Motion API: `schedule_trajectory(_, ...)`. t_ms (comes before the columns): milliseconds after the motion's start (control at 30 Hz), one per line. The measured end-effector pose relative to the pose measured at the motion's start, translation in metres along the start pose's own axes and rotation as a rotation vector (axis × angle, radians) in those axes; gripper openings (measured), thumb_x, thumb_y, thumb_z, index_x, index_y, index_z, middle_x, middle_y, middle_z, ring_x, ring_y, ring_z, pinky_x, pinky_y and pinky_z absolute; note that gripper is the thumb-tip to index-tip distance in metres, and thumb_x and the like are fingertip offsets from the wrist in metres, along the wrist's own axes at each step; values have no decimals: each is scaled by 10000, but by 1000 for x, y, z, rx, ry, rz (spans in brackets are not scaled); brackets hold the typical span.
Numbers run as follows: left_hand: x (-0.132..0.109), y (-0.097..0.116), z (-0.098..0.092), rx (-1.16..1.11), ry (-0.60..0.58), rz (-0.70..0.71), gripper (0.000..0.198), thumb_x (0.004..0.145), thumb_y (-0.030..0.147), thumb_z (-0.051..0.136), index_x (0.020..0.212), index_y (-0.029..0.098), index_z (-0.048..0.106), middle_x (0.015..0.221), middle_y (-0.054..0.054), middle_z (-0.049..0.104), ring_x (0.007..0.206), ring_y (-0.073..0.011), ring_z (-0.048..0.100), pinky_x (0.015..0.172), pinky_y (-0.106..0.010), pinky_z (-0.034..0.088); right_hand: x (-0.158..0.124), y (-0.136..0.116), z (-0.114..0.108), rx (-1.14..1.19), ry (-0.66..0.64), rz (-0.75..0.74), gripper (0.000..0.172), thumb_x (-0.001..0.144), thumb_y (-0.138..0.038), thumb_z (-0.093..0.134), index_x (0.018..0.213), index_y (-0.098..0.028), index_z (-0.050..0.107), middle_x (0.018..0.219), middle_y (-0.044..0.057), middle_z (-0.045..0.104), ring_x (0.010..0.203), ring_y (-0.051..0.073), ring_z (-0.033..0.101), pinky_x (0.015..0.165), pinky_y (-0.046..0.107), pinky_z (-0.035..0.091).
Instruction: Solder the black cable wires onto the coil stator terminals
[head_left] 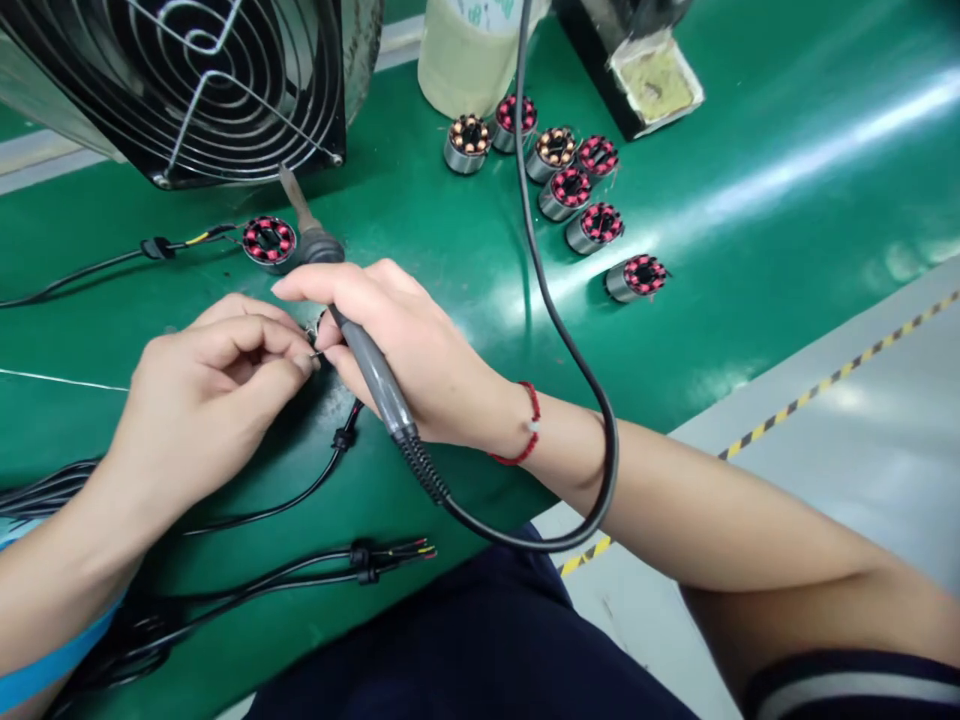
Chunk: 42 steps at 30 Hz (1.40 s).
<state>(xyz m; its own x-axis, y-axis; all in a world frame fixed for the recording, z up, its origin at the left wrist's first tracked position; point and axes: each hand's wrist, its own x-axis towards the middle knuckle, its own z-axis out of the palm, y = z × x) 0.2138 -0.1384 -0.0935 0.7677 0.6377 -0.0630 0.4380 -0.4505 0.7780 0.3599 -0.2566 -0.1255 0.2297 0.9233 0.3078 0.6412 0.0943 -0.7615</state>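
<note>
Currently the left hand is pinching a tiny, thin dark piece between thumb and forefinger; what it is, I cannot tell, since the fingers are hiding most of it. The right hand is gripping a grey, pen-shaped soldering iron while its thumb and finger are closing narrowly on that same spot. With such a small hold, the piece could be slipping if either fingertip loosens.

Just beyond the fingers, the iron's tapered metal tip is pointing away from the pinch, close beside a round steel stator with red windings. If the right wrist is rolling while the eyes are on the pinch, that tip, if hot, could be scorching the windings or the stator's black cable.

Across the right forearm, the iron's looping black rubber cord is draping, so an arm movement could be tugging the handle off line. Nearer the body, below the left hand, black cables with bare coloured ends are lying where a sleeve or wrist could be snagging them. Farther out, past the right hand, seven loose steel stators are standing near the cord, which could be sweeping them over
</note>
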Motion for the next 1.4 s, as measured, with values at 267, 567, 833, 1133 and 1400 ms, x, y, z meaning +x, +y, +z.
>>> schedule_trajectory(267, 6, 0, -3, -301, -67, -344, 72, 700, 204, 690, 629, 203, 705, 716, 11, 644, 563, -91, 519, 499, -236, 367, 0, -2, 4, -45, 63, 71, 198, 1016, -300, 574, 1212, -285, 593, 932, -49, 739, 996, 167, 706, 983, 315, 542)
schedule_trajectory(567, 3, 0, -2, -193, -54, -240, 60, 759, 223, 674, 707, 207, 698, 755, 23, 646, 600, -100, 504, 579, -274, 383, 0, 1, 8, -147, 121, 38, 207, 1011, -248, 570, 1207, -260, 636, 885, -50, 738, 909, 179, 684, 942, 362, 560)
schedule_trajectory(833, -1, -4, -1, 23, -18, -33, 134, 811, 353, 671, 812, 219, 664, 852, 11, 640, 749, -159, 586, 755, -342, 459, -23, -22, -29, 154, 305, 9, 208, 1044, -223, 545, 1219, -275, 643, 1424, -11, 687, 1151, 146, 733, 952, 278, 624)
schedule_trajectory(1133, 0, -3, -2, -5, -32, -52, 146, 813, 335, 661, 740, 209, 670, 890, 4, 656, 702, -129, 546, 697, -316, 447, -64, -26, -8, 265, 560, -8, 232, 817, -100, 713, 994, -228, 632, 757, -39, 651, 621, 102, 631, 564, 241, 541)
schedule_trajectory(1400, -1, -4, -1, -1, -29, -26, 126, 830, 290, 655, 738, 207, 677, 875, 14, 664, 675, -112, 514, 656, -288, 419, -60, -25, -4, 312, 541, 32, 144, 874, -166, 723, 954, -232, 622, 740, -56, 603, 528, 61, 565, 484, 190, 473)
